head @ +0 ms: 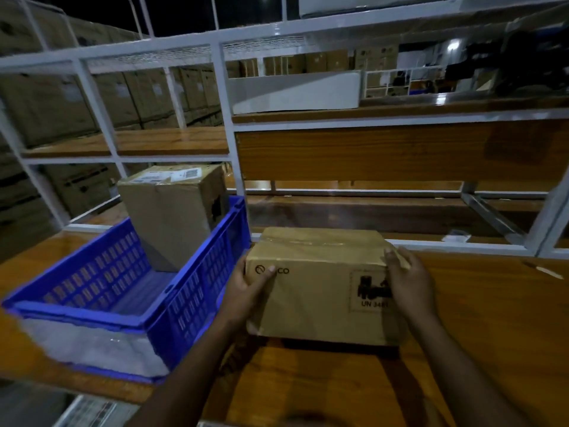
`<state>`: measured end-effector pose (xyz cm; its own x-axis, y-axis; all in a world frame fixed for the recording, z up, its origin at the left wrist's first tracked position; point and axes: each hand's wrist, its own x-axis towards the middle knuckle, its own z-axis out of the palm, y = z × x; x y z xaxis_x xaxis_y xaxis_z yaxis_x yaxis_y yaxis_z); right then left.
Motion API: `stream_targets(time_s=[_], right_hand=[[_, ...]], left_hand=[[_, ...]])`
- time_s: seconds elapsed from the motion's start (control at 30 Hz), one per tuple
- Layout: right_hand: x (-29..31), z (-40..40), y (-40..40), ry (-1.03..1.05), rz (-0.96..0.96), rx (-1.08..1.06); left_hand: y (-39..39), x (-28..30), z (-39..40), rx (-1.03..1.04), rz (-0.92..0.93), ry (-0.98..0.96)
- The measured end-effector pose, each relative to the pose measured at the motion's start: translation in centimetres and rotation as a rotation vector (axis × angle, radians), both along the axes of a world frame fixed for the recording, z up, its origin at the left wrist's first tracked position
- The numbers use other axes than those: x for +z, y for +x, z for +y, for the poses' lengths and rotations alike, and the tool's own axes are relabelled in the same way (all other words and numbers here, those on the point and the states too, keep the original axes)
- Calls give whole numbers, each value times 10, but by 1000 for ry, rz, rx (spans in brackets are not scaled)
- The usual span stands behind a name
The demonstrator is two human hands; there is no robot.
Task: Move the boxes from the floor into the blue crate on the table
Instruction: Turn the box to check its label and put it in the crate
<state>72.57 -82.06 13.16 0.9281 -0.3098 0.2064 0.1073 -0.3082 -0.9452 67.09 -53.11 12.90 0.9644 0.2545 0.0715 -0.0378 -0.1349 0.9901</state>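
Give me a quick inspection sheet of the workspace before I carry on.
Surface: wooden table, glossy.
Job's things: blue crate on the table's left, one tall box upright inside; labelled box right of the crate, outside it.
Clutter: small scraps near the table's far right edge.
Hands: left hand and right hand grip the labelled box's ends.
Cables: nothing seen.
Surroundings: white metal rack, stacked cartons behind; dim.

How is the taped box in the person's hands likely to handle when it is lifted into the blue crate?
The taped box looks like stiff, square-cornered cardboard, so it should keep its shape. The left hand and right hand grip opposite ends, which hints at bulk or some weight. Its broad, low form seems unlikely to tip, and its hazard label suggests gentle handling.
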Motion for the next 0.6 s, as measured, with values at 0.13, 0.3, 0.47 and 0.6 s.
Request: stream_targets(time_s=[0.13, 0.3, 0.47, 0.6], right_hand=[[-6, 23, 13, 61, 14, 133], [-21, 47, 20, 65, 17, 215], [-46, 61, 28, -81, 22, 243], [-56, 82, 39, -176, 43, 180]], left_hand=[[-3, -4, 16, 61, 10, 41], [10, -12, 34, 156, 10, 137], [33, -20, 36, 293, -108, 452], [53, -31, 29, 184, -229, 900]])
